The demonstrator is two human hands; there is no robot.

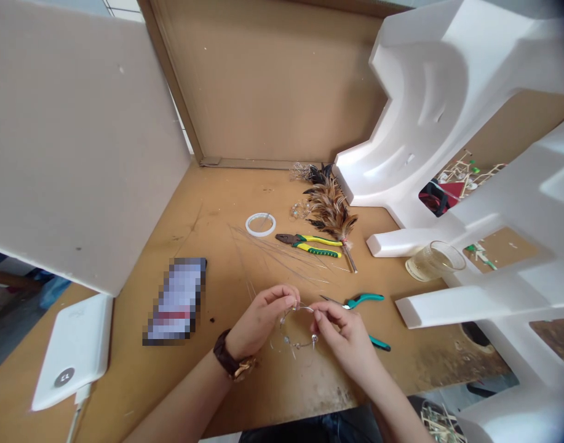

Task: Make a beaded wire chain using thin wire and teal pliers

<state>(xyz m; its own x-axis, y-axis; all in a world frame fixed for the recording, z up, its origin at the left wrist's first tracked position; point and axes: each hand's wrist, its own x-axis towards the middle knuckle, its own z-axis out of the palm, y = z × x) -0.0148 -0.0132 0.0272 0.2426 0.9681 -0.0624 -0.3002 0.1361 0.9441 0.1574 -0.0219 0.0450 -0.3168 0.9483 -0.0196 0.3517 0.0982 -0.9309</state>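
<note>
A thin wire ring with small clear beads (pixel 297 346) hangs between my two hands, just above the wooden table. My left hand (pixel 267 317), below a dark watch strap, pinches the ring's upper left part. On the upper right part, my right hand (pixel 342 335) closes its thumb and fingers on the wire. Teal-handled pliers (pixel 365 299) lie partly under my right hand. Beyond the hands are yellow-green pliers (pixel 316 244), loose wires (pixel 267 255) and a white ring-shaped roll (pixel 260 225).
A phone (pixel 175 300) and a white power bank (pixel 74 351) with a cable lie at left. A feather bundle (pixel 330 206) lies near the back. To the right are a glass (pixel 433 261) and white foam pieces (pixel 438 307). Cardboard (pixel 282 80) stands behind; a white panel (pixel 79 135) stands left.
</note>
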